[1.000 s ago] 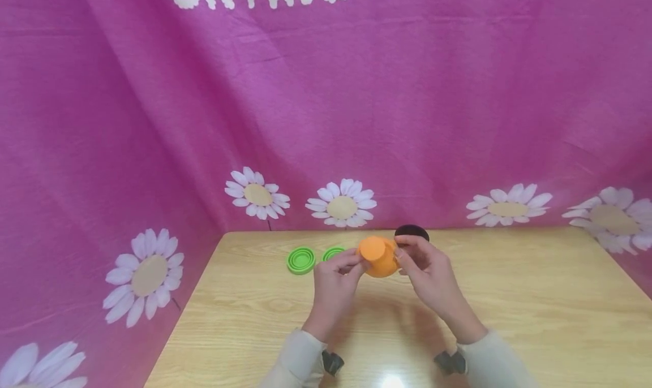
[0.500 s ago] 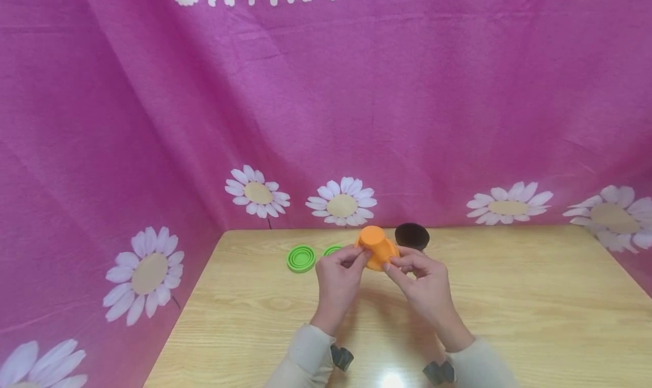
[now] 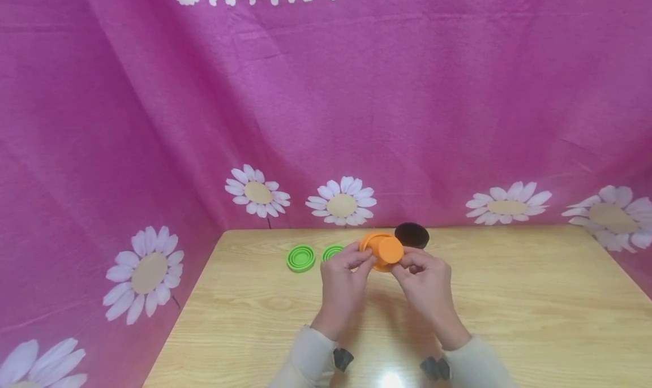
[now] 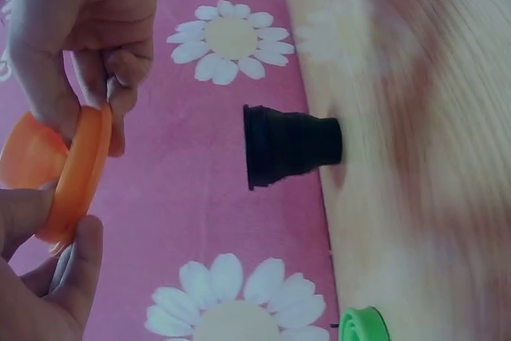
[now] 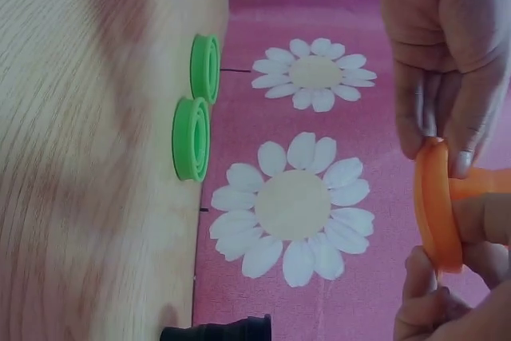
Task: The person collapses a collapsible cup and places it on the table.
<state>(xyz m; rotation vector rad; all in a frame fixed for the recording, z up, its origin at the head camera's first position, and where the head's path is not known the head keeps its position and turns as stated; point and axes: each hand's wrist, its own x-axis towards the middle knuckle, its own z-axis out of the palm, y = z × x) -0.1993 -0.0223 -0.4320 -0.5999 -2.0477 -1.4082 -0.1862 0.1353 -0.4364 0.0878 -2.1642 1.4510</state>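
orange colours the cup in hand: in the head view, the orange cup is held off the worktop, in front of the black cup and just to its left. the left hand and right hand each pinch it, so both grips are clamped on it. it looks like silicone: probably light, soft and springy, hard to break, with the thick rim the surest hold. left of the black cup lie an outer green ring and an inner green ring, the inner partly covered by the left hand.

the left wrist view gives what the head view lacks: the black cup side on, upright on its narrow base.

the right wrist view shows both green rings uncovered, while the black cup is cut off at the edge.
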